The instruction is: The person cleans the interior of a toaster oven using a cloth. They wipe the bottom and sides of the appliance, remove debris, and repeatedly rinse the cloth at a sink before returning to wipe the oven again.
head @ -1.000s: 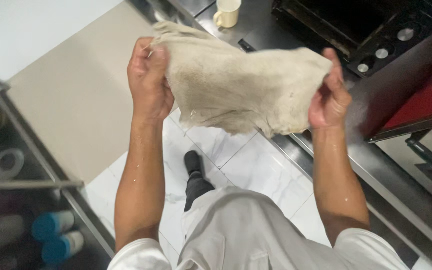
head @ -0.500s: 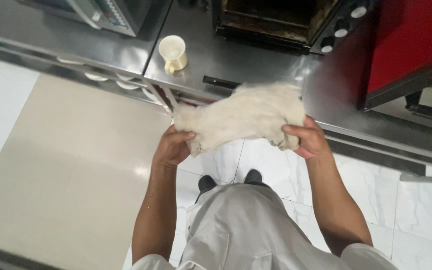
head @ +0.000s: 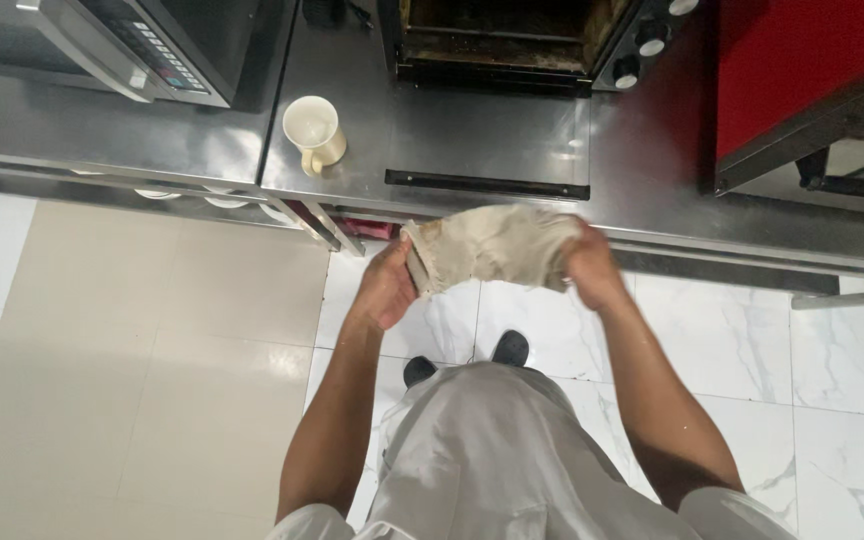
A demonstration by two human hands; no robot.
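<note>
Head view, only one. Both hands hold a stained off-white cloth (head: 492, 245) up in the air in front of the body, just off the front edge of the steel worktop (head: 492, 150), not resting on it. Left hand (head: 387, 285): grip closed on the cloth's left end, fingers wrapped over a folded edge. Right hand (head: 590, 265): grip closed too, fist bunched round the right end. Cloth is gathered short btwn the two hands, partly folded over itself.

Step in hand, as I read it: folding or bunching the cloth into a pad. Next move would call for both grips to stay tight w/ the loose lower edge tucked in so nothing hangs.

Surface & room: worktop runs along the top of the view. Cream mug (head: 314, 132) stands near its front edge, left of centre. Microwave (head: 122, 45) at the back left corner. Open oven (head: 497, 40) w/ a dirty interior at back centre, knobs to its right; its door lies flat on the worktop. Red cabinet (head: 802, 70) at right. Floor (head: 152, 380): beige tile at left, white marbled tile under the person, black shoes showing.
</note>
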